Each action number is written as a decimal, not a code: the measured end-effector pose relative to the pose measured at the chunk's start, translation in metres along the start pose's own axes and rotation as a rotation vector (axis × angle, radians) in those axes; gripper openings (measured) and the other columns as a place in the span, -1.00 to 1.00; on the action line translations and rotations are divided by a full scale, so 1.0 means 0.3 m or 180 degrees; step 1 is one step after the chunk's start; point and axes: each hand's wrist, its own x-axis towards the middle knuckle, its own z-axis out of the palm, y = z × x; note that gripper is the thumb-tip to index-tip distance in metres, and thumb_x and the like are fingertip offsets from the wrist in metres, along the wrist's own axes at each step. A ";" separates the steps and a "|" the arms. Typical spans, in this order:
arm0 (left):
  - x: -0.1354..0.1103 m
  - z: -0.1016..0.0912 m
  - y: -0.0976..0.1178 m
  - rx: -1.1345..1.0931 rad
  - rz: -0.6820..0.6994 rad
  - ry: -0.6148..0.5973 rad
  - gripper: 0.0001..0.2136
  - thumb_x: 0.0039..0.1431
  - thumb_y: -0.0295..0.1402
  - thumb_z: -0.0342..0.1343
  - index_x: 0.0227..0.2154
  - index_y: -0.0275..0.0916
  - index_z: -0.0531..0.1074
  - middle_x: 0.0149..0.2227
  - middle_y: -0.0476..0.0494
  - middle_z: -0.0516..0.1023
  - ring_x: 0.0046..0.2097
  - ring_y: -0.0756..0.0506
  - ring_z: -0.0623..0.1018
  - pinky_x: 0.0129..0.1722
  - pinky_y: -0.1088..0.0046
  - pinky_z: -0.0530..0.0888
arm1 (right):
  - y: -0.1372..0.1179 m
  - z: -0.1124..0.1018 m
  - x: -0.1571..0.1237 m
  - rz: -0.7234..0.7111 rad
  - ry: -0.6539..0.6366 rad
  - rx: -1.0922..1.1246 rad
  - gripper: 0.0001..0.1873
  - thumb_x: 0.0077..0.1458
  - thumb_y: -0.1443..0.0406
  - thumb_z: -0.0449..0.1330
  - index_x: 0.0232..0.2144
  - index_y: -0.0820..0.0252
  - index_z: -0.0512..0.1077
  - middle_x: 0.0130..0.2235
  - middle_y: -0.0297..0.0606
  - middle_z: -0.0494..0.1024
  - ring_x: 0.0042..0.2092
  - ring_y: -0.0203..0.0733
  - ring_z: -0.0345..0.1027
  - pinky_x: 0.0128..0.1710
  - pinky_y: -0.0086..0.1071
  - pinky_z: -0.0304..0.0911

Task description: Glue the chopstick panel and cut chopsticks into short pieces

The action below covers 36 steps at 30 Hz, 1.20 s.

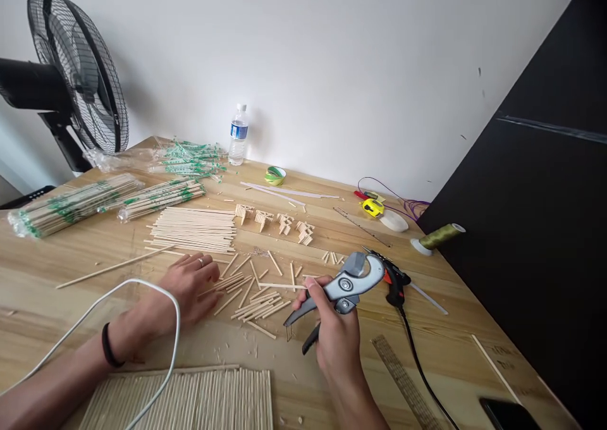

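Observation:
My right hand (pixel 327 310) is closed around the handles of a grey and black pipe cutter (pixel 347 284), its curved jaw pointing up and to the right. A thin wooden stick (pixel 282 285) runs leftward from between that hand's thumb and forefinger. My left hand (pixel 192 288) rests low over the table with its fingers bent and slightly apart, touching the end of a small group of short cut sticks (pixel 233 282); its fingertips are partly hidden. More short cut sticks (pixel 262 306) lie between the hands. Beyond my left hand is a row of long wooden sticks (pixel 192 229).
A mat of glued sticks (pixel 199 398) lies nearest me, crossed by a white cable (pixel 176 316). On the right are a hot glue gun (pixel 394 278), ruler (pixel 403 379), phone (pixel 507 414) and thread spool (pixel 439 237). Small stick assemblies (pixel 284 223), a bottle (pixel 238 136) and a fan (pixel 78 76) stand farther back.

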 end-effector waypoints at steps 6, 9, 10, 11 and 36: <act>-0.005 0.038 -0.012 0.0202 0.0137 -0.0143 -0.91 0.26 -0.43 0.02 -0.38 -0.20 0.32 -0.30 -0.11 0.48 -0.26 -0.15 0.44 -0.20 0.27 0.39 | 0.009 -0.013 -0.019 0.0066 -0.0167 0.0040 -0.64 0.05 0.05 0.41 -0.37 0.16 0.43 -0.50 -0.38 0.52 -0.46 -0.14 0.46 -0.32 -0.22 0.39; -0.006 0.057 -0.013 0.0189 0.0126 0.0068 -0.96 0.22 -0.43 0.02 -0.35 -0.19 0.33 -0.31 -0.10 0.48 -0.27 -0.14 0.47 -0.19 0.27 0.40 | 0.008 -0.007 -0.028 -0.0003 -0.0216 0.0059 -0.68 0.07 0.09 0.42 -0.36 0.16 0.43 -0.47 -0.37 0.53 -0.44 -0.14 0.47 -0.32 -0.22 0.41; -0.007 0.062 -0.010 0.0131 0.0106 0.0157 -0.98 0.20 -0.42 0.03 -0.33 -0.19 0.33 -0.30 -0.09 0.49 -0.28 -0.13 0.47 -0.20 0.29 0.41 | 0.005 -0.003 -0.031 -0.0023 -0.0221 0.0049 -0.68 0.06 0.09 0.42 -0.37 0.16 0.43 -0.47 -0.37 0.53 -0.45 -0.14 0.47 -0.34 -0.23 0.41; -0.010 0.068 -0.005 0.0041 0.0097 0.0234 -0.96 0.19 -0.42 0.03 -0.30 -0.18 0.33 -0.30 -0.08 0.49 -0.30 -0.11 0.48 -0.22 0.31 0.42 | 0.003 0.002 -0.033 -0.0036 -0.0231 0.0026 -0.68 0.06 0.09 0.41 -0.38 0.16 0.43 -0.48 -0.36 0.52 -0.46 -0.14 0.47 -0.35 -0.23 0.40; -0.029 0.066 0.105 -0.0683 0.0437 0.0490 -0.79 0.46 -0.43 -0.11 -0.20 -0.22 0.44 -0.35 -0.08 0.56 -0.37 -0.07 0.56 -0.40 0.41 0.44 | -0.005 -0.009 -0.064 -0.0276 -0.0396 -0.0207 -0.76 0.17 0.13 0.35 -0.38 0.15 0.47 -0.40 -0.32 0.47 -0.38 -0.17 0.44 -0.34 -0.25 0.43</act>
